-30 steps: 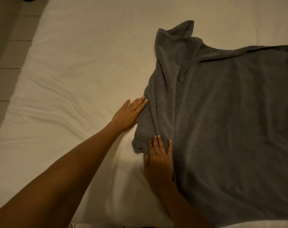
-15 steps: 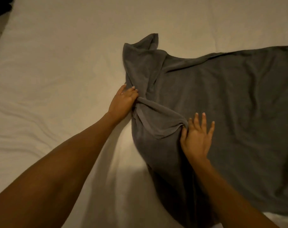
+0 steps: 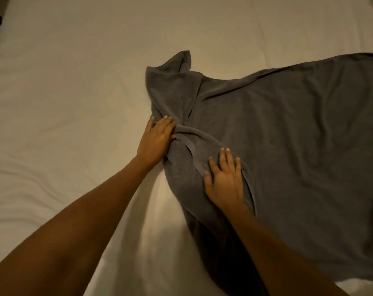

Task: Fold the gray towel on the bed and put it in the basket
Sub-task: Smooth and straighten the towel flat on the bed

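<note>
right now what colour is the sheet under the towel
Plain white, no pattern, looking cream in the warm light. The bed sheet under the gray towel shows best in the head view.

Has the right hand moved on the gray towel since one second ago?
Yes. The right hand went from the gray towel's near-left corner inward onto the cloth, carrying the hem over, away from the bare sheet.

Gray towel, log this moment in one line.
gray towel: unfolded, rumpled | left hand: gripping edge | right hand: flat on it | basket: unseen
</note>
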`<state>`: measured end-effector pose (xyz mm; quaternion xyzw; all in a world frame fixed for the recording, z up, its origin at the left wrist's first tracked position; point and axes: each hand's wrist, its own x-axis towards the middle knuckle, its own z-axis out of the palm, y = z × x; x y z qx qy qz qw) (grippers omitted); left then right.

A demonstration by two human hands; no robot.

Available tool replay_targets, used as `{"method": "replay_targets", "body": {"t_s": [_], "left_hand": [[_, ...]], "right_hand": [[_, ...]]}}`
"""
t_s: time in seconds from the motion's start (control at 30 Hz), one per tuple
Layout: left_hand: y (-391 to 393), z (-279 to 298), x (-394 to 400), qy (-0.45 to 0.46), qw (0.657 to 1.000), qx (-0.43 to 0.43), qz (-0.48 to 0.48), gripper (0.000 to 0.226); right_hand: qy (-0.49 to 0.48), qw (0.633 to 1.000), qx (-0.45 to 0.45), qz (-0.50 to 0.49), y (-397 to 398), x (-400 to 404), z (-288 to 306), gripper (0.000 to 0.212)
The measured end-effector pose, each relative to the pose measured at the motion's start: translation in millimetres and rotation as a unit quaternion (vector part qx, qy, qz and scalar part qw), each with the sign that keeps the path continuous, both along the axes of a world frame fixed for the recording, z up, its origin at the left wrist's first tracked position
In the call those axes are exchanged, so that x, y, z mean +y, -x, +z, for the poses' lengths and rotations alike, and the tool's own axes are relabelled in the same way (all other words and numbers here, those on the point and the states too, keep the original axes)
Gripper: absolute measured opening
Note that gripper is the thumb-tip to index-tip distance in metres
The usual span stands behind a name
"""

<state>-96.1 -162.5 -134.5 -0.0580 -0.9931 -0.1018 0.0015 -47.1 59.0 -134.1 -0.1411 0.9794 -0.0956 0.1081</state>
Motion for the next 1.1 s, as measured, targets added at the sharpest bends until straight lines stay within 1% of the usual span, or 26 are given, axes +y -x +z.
{"method": "replay_targets", "body": {"t_s": [0.07,0.17,0.23,0.3,0.37,0.47,0.63,0.7,0.77,0.83,0.9,0.97,1.0,1.03,1.1], "left_hand": [[-11,-1,-9,0.023,0.999,0.007,-0.026,0.049],[-21,-5,-15,0.037,0.998,0.017,-0.052,0.053],[-23,-10,-16,0.053,0.997,0.017,-0.058,0.055],[-22,-14,-15,0.071,0.995,0.008,-0.066,0.056],[-20,-17,-11,0.081,0.994,-0.012,-0.068,0.058],[-15,-22,1,0.097,0.992,-0.051,-0.055,0.060],[-6,-26,15,0.106,0.988,-0.113,-0.021,0.059],[-3,-26,17,0.108,0.986,-0.128,-0.013,0.058],[-2,-27,20,0.100,0.986,-0.136,-0.004,0.057],[-3,-28,24,0.077,0.986,-0.146,0.014,0.056],[-5,-30,26,0.049,0.988,-0.144,0.027,0.055],[-6,-30,27,0.014,0.991,-0.131,0.032,0.054],[-8,-29,26,0.000,0.992,-0.121,0.031,0.054],[-10,-28,26,-0.010,0.994,-0.108,0.028,0.055],[-15,-27,26,-0.014,0.996,-0.083,0.014,0.056]], "right_hand": [[-0.005,1.000,-0.012,0.004,3,-18,-7,0.060],[-0.066,0.998,-0.006,-0.011,14,-40,-16,0.071],[-0.109,0.994,-0.006,-0.028,22,-46,-19,0.070],[-0.158,0.987,-0.012,-0.014,27,-47,-23,0.071],[-0.190,0.981,-0.021,0.016,27,-43,-26,0.076],[-0.197,0.980,-0.027,0.025,26,-37,-28,0.080],[-0.236,0.968,-0.017,0.080,27,-41,-33,0.077],[-0.247,0.966,-0.002,0.080,25,-42,-32,0.076],[-0.225,0.972,0.030,0.060,22,-39,-31,0.069],[-0.172,0.982,0.056,0.055,22,-33,-29,0.056],[-0.095,0.990,0.091,0.055,22,-28,-27,0.035],[-0.024,0.988,0.145,0.051,21,-23,-25,0.013],[0.005,0.986,0.158,0.044,21,-22,-22,0.008],[0.021,0.987,0.157,0.033,21,-22,-20,0.008],[0.020,0.990,0.138,0.018,23,-21,-16,0.010]]}}
